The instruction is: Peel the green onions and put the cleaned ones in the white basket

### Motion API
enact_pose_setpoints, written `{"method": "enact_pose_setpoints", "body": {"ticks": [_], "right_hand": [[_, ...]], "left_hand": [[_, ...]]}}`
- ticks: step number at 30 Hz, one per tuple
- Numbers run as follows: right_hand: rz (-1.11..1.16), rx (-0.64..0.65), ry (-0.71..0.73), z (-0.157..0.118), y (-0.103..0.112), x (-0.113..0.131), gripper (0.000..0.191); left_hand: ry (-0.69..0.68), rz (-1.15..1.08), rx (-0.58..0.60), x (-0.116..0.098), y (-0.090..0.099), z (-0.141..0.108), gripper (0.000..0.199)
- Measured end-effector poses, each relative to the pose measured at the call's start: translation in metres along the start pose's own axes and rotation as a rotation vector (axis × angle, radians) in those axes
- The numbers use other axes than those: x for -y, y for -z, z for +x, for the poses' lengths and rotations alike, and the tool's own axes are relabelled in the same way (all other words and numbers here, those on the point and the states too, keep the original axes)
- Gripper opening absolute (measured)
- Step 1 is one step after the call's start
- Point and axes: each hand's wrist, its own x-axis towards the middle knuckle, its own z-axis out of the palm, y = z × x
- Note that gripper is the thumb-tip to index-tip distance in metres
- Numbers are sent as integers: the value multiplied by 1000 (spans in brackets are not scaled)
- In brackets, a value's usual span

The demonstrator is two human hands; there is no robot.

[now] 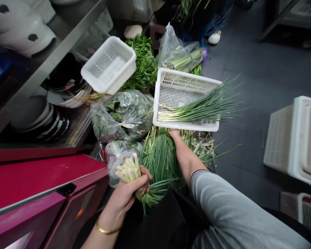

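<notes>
Basically, dark floor (248, 64) around. White basket (186, 126): green bundle (194, 110) lies inside, tops overhanging the right rim. Stalk pile (158, 152) shows along the basket's near edge; right grip (173, 133) is at that edge, mostly hidden, can't tell if it's spread or pinching anything. Pale-ended bunch (128, 169) is at the pile's left, left grip (138, 185) wrapped round its stems.

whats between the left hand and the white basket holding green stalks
In the head view, a heap of long green stalks lies between the left hand and that white basket.
</notes>
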Motion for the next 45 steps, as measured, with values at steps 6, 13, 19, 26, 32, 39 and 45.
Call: {"method": "enact_pose_setpoints", "body": {"ticks": [6,13,19,26,32,39,45], "right_hand": [[199,28,194,-92,7,-52,23],[557,-47,413,-196,-9,-84,25],[810,-190,584,-274,28,-98,41],[1378,69,647,-351,55,-107,43],[1589,40,754,-389,62,-119,33],[1583,-23,847,-410,53,-145,38],[1607,3,794,-407,54,-157,34]], "left_hand": [[-59,7,45,0,-9,-3,19],[-146,22,30,8,-19,-13,29],[-188,79,-4,30,-33,-15,38],[-389,118,26,68,-91,-48,33],[-454,287,20,91,-132,-61,29],[-470,344,65,102,-163,-61,37],[-428,326,116,100,-159,-53,41]]}}
